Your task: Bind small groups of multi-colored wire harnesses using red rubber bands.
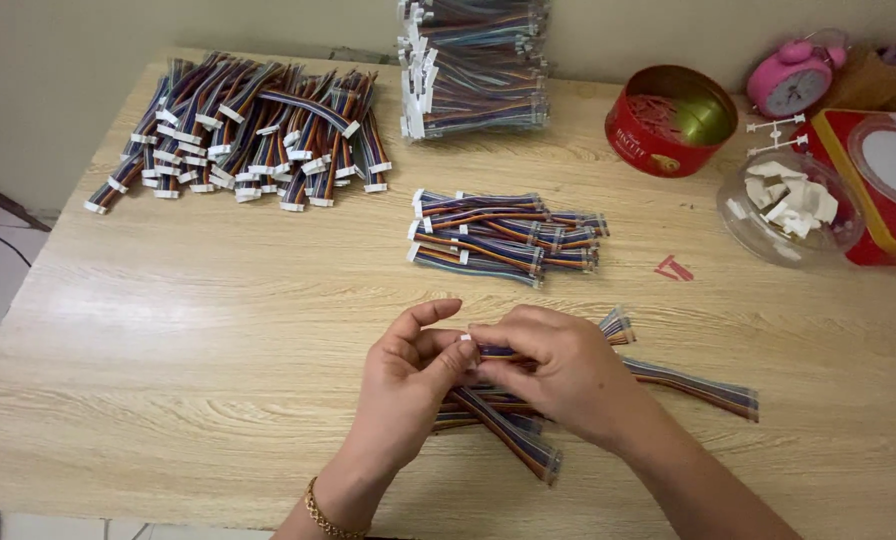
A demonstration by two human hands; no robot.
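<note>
Hands meet above my table (198, 330): left hand (408, 385) and right hand (558, 370) pinch 1 ribbon cable (493, 351) at its white connector. Finished bundles (248, 125) sit behind; loose cables (693, 385) remain.

L hand (405, 385): forearm enters from bottom edge, wrist w/ gold bracelet, palm turned inward, thumb raised, fingers curled toward R. R hand (558, 370): forearm enters from lower right, back of hand up, fingers bent, tips pinched. Both hands meet fingertip to fingertip at centre, closed in a fine pinch.
</note>
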